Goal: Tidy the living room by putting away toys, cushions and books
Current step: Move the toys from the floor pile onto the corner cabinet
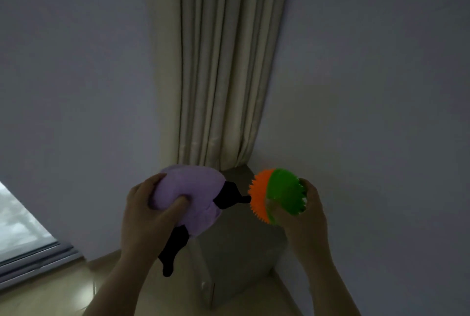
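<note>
My left hand [145, 216] grips a soft purple plush toy [195, 193] with black limbs that dangle below and to the right. My right hand [305, 216] holds a spiky ball [276, 194], half orange and half green, with the fingers curled round its right side. Both toys are held up in the air above a grey box-like container [239, 252] in the corner of the room. One black limb of the plush almost reaches the ball.
A beige curtain [223, 61] hangs in the corner behind the container, between two pale walls. A window with a metal frame [33, 259] is at the lower left. Light wooden floor [58, 295] runs along the bottom.
</note>
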Available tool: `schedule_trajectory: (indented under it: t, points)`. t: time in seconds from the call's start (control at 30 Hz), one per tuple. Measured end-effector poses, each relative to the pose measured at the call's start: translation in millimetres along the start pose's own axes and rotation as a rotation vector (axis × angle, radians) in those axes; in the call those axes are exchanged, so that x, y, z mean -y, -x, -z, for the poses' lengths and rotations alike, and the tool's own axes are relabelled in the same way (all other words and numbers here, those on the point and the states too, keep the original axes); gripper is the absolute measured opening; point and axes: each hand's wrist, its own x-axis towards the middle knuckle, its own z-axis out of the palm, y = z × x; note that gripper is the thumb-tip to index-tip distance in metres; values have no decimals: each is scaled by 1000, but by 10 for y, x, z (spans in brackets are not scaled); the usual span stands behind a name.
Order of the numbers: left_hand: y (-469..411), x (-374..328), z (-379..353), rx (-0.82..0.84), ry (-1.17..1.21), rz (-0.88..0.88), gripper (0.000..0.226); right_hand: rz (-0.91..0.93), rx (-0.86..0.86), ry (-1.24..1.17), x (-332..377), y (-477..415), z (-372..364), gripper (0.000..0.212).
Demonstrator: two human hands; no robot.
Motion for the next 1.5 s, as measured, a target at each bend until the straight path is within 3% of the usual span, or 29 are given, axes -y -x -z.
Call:
schedule_trajectory:
  t: [0.13, 0.27, 0.37, 0.47, 0.57, 0.63, 0.7, 0.8, 0.87, 1.0, 1.5]
  points:
    - [-306, 151, -110, 23, 4, 19, 60, -23, 28, 51, -115, -305, -234, 99]
    - [-777, 310, -329, 52, -5, 48, 35, -71, 69, 105, -284, -717, -596, 103]
    - [-1133, 565, -481, 65, -26, 102, 58, -133, 106, 132, -437, -1029, -931, 106]
    - [-1407, 819, -569, 91, -34, 141, 54, -181, 150, 175, -622, -1296, -1246, 99]
    - [-1642, 1084, -633, 109, -122, 191, 75, -246, 224, 248, -811, -1483, -1548, 109]
    - [-1712, 1257, -665, 123, -161, 228, 75, -235, 269, 274, -976, -1566, -1711, 110]
    - [-1733, 1375, -691, 112, -186, 291, 74, -264, 314, 300, -1081, -1659, -1835, 97]
    - [-1689, 1506, -720, 96, -249, 343, 73, -369, 482, 317, -1275, -1773, -1980, 50]
    - [-1660, 1582, -732, 87, -287, 382, 71, -373, 539, 366, -1489, -1871, -2122, 61]
    - [-1570, 1659, -767, 28, -331, 434, 70, -297, 497, 524, -2233, -2030, -2448, 75]
    - [-1282, 1903, -1056, -58, -428, 612, 70, -317, 709, 632, -2702, -2253, -3071, 91]
